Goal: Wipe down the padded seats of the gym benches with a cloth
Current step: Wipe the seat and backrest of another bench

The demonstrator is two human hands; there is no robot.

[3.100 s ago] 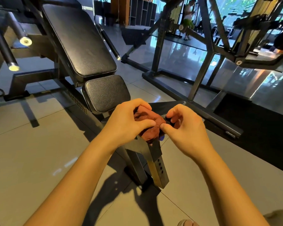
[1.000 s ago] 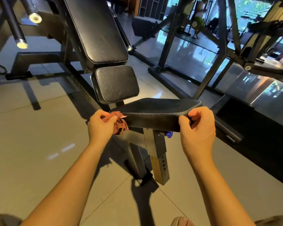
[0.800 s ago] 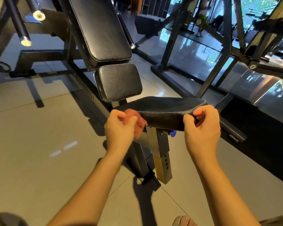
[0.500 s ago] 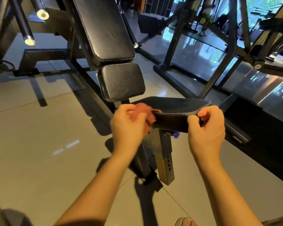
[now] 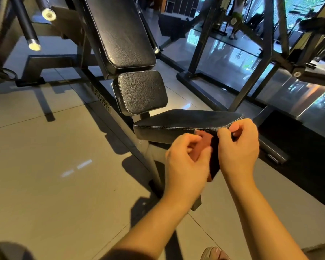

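Centre right, the left hand [image 5: 188, 158] bunches the soft, light cloth [image 5: 205, 140] against the front edge of the seat pad [image 5: 186, 118]; the right hand [image 5: 238, 147] pinches its corner. Likely best held wadded.

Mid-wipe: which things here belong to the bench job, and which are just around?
Job: cloth, held in left hand; seat pad, its corner gripped by right hand; small back pad; long back pad.
Just around: steel rack frame; bar ends.
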